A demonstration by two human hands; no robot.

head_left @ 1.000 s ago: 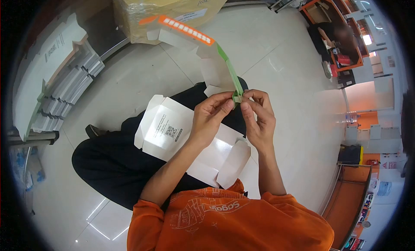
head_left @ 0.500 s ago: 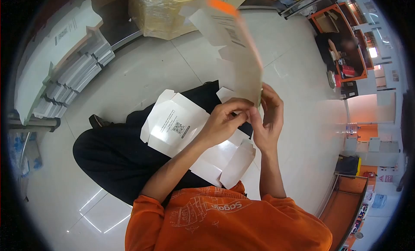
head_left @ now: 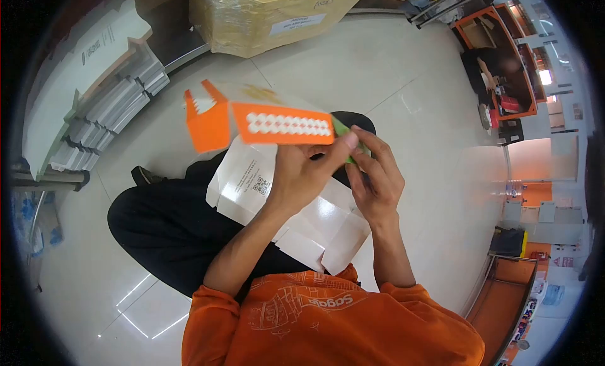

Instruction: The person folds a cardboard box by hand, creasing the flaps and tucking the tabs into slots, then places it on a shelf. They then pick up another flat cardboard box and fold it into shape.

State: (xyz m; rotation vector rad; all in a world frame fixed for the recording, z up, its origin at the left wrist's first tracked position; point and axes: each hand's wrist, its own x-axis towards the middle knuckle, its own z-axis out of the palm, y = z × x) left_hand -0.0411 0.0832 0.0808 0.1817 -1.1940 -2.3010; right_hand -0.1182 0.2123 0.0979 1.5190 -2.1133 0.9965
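White glossy tiled floor [head_left: 391, 63], seen from above. Seated, legs in black trousers [head_left: 157, 234], orange shirt [head_left: 328, 322] at bottom of view.

Held up over the lap: flat carton blank [head_left: 265, 123], orange panel with a row of white shapes facing the camera, orange flap at its left end, green edge at its right end. Tilted slightly, right end lower. Somewhat motion-blurred.

Left hand [head_left: 302, 177] under and behind the blank's right part, fingers [head_left: 337, 148] closed on the green end, thumb side toward the camera. Right hand [head_left: 378, 177] just beside it, touching the same green end, fingers [head_left: 365, 139] curled and pinched on that corner. Both hands clamped on the blank, close together, fingertips nearly meeting.

Below the hands, resting on the lap: white unfolded carton sheet [head_left: 252, 183] with printed text and a QR code, flaps spread toward the right knee. Not touched by either hand, as far as visible.

Far left: stacks of flat white blanks [head_left: 107, 108] on a low rack. Top centre: large brown shipping box [head_left: 265, 16] wrapped in film, white label on its side. Top right: orange-framed shelving [head_left: 504, 63], contents too small to tell.
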